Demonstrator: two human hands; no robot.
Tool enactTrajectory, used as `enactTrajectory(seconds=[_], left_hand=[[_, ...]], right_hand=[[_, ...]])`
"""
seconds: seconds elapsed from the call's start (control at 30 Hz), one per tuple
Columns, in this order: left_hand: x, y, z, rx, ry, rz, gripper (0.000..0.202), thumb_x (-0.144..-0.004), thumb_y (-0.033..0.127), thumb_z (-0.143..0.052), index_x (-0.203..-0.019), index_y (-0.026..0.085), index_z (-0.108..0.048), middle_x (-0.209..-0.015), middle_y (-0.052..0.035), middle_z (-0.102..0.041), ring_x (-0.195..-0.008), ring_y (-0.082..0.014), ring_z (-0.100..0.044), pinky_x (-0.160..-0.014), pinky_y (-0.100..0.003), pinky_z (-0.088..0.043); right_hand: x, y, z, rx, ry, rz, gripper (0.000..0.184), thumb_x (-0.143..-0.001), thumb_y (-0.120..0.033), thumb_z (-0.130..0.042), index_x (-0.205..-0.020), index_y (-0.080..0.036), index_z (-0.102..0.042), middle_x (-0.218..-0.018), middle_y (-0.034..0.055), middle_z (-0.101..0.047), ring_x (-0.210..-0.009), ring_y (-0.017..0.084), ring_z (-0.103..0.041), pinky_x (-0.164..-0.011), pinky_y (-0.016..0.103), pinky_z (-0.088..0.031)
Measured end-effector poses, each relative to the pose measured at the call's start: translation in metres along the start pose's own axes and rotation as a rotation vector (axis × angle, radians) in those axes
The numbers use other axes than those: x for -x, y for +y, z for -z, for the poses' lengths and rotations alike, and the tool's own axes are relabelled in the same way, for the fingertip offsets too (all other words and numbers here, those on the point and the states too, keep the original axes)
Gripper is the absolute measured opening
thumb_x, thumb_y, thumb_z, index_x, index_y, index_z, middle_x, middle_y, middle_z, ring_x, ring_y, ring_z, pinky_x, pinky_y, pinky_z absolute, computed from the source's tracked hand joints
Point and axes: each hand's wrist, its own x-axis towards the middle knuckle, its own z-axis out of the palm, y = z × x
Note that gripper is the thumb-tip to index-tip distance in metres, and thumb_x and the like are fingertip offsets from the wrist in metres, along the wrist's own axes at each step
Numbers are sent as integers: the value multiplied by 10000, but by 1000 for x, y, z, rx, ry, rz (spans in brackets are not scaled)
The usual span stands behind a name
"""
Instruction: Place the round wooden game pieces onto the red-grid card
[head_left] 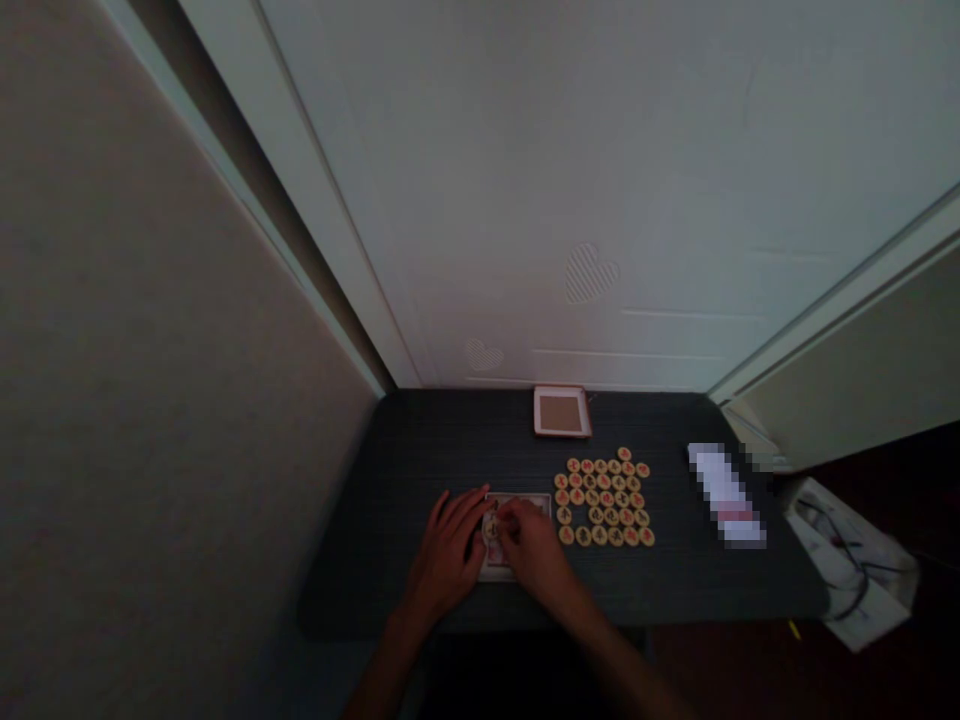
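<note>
A shallow box point(514, 577) with a pale rim lies near the front of the dark table, under both hands. My left hand point(448, 548) rests along its left side, fingers stretched and apart, fingertips at the rim. Over the box, my right hand point(534, 545) has its thumb and fingers pinched together; whatever is between them is hidden. A round Chinese chess piece point(490, 526) shows inside the box between the hands. Just right of the box, several round wooden Chinese chess pieces point(606, 499) with red or dark characters lie flat in rough rows, with a gap on the left.
A box lid point(561, 413) with a brown middle lies at the table's back edge by the white door panel point(510, 200). A blurred-out pale item point(726, 495) is at the right of the dark table point(390, 470). Beyond, a white container point(855, 560) holds dark cables.
</note>
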Motion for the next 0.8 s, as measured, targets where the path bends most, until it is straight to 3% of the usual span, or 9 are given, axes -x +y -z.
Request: enactTrajectory(seconds=[0.13,0.27,0.5,0.8], left_hand=[[0,0,0,3,-1,5,521,-936,144,-433,-1436,277,-497,-1522,-43,-506,-1394,-234,-469,-1239,-556,-201],[0,0,1,9,10,5,523,-932,145,-436,-1436,271,-498,-1514,-47,-515,-1386,-239,-478,-1236,-552,-213],[1,-2,-1,10,26,4,535,-926,144,-458,-1449,259,-462,-1507,-56,-523,-1382,-246,-483,-1233,-558,-232],[1,-3,-2,-8,31,-13,513,-940,153,-447,-1441,260,-463,-1493,-51,-538,-1374,-233,-494,-1226,-561,-252]], right_hand=[[6,-5,4,60,-98,66,331,-785,-25,-585,-1047,-217,-650,-1018,62,-640,-832,201,-637,-791,325,-528],[9,-6,5,104,-137,77,306,-785,-19,-609,-1019,-216,-627,-1024,58,-617,-841,201,-621,-813,332,-520],[7,1,1,120,-123,49,241,-807,-8,-597,-936,-211,-608,-941,30,-612,-841,201,-613,-786,308,-491],[6,8,-8,119,-73,46,215,-836,-43,-601,-970,-210,-611,-960,37,-604,-781,183,-600,-751,301,-493]])
